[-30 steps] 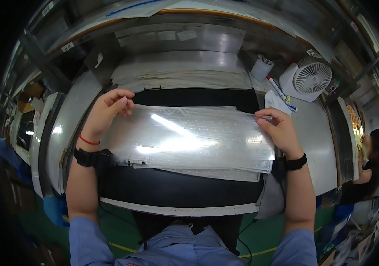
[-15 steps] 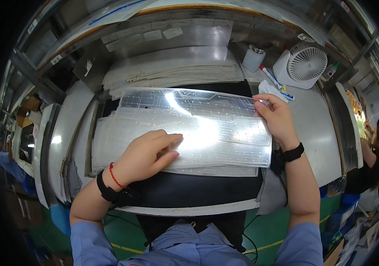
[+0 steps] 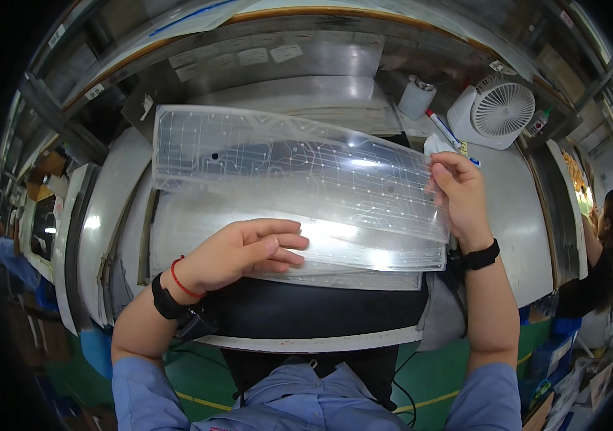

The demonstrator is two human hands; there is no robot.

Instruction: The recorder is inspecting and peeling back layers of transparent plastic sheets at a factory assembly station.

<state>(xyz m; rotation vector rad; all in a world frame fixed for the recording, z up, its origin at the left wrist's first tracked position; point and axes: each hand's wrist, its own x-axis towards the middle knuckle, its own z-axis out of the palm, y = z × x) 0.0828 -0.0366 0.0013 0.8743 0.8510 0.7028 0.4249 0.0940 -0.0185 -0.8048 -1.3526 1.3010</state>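
Sitting at grey workbench point(image 3: 518, 215), with metal shelving point(image 3: 199, 43) rising behind and black mat point(image 3: 306, 316) lying near the body. Holding one large clear plastic sheet point(image 3: 292, 169) with thin printed circuit lines, lifted and tilted above the bench, its long axis running from left to right. Resting below it, a stack of similar clear sheets point(image 3: 364, 255) on the mat. Pinching the right end of the lifted sheet with right hand point(image 3: 459, 192), fingers closed on the edge together with a small white cloth point(image 3: 437, 144). Lying flat and open on the stack with left hand point(image 3: 245, 251), palm down, fingers pointing right, pressing and not gripping. Being nearer to the lifted sheet, the right hand; staying below its lower edge, the left. Standing behind on the right, white fan point(image 3: 492, 109), white bottle point(image 3: 417, 97) and a marker pen point(image 3: 444, 131). Working at far right, another person point(image 3: 601, 251).
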